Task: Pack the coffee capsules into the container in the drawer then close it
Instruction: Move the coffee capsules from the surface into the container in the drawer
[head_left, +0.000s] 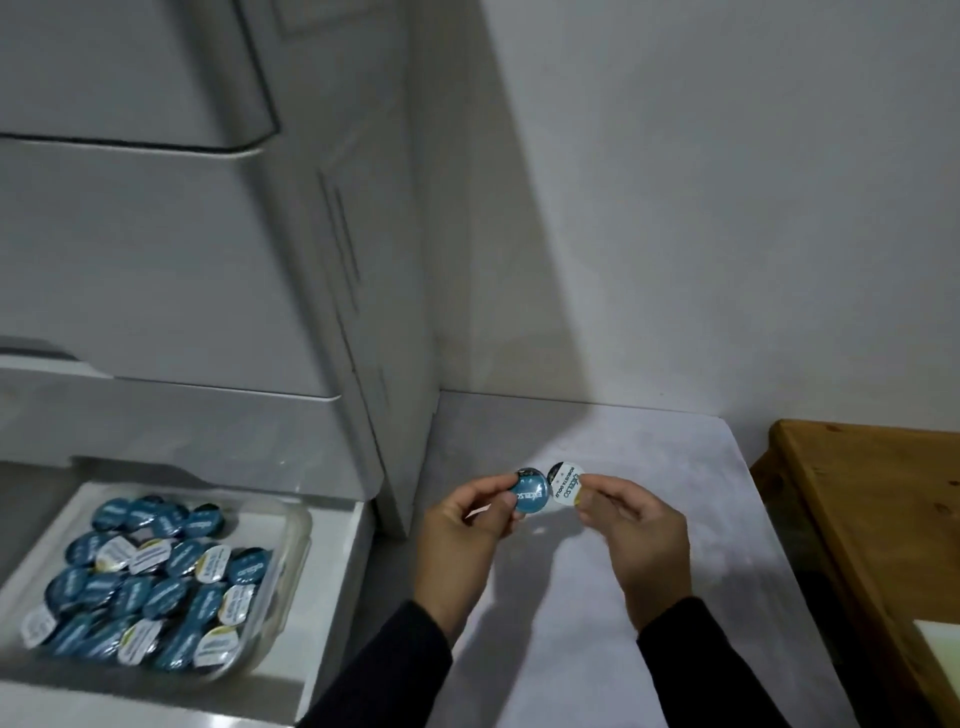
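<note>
- Right now two coffee capsules sit side by side above the pale counter (597, 571), their rims just touching: a blue-lidded capsule (529, 499) and a white-lidded capsule (567, 488), both lids facing the camera.
- The left hand (462, 540) pinches the blue-lidded capsule between thumb and fingertips, fingers curled round its near edge.
- The right hand (641, 540) pinches the white-lidded capsule the same way (printed text on the lid, too blurred to read fully).
- Both wrists come out of dark sleeves (727, 670).
- Left of the counter and lower, the open drawer (340, 571) holds a clear container (291, 551), well apart from the hands.
- That container is filled with many capsules (150, 582), mostly blue lids with several white ones mixed in, lying tilted and overlapping; no lid on it.
- Above the drawer, still left of the counter, rise the shut white fronts of a cabinet (156, 260).
- Behind the counter stands a plain white wall (727, 208).
- Right of the counter, a wooden table (872, 509) edge shows, with something pale lying on it near the frame corner.
</note>
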